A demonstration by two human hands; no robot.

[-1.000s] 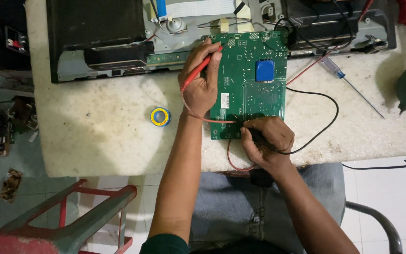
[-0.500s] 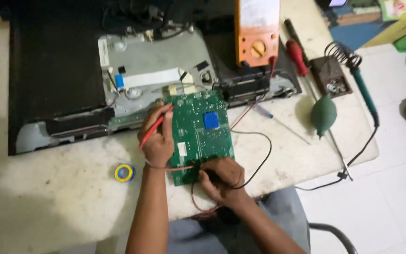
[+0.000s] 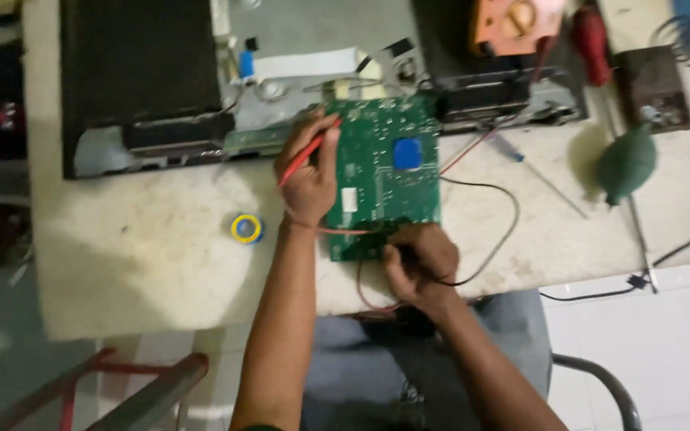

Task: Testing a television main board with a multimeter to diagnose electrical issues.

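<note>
Both bare forearms reach forward, hands low and close together.
The left hand [image 3: 309, 179] is curled in a pen-like pinch, fingers pointing up; the right hand [image 3: 421, 259] is closed, knuckles up, wrist bent inward.

Work surface is a pale, stained table [image 3: 145, 263], rough-edged along its front and brightly lit from above at its left centre. Floor to the right is white tile [image 3: 640, 351] with visible joints; floor to the left is grey and darker, with clutter too blurred to identify. A red metal frame [image 3: 113, 387] stands at lower left, and a curved grey chair arm [image 3: 600, 383] shows at lower right.
</note>
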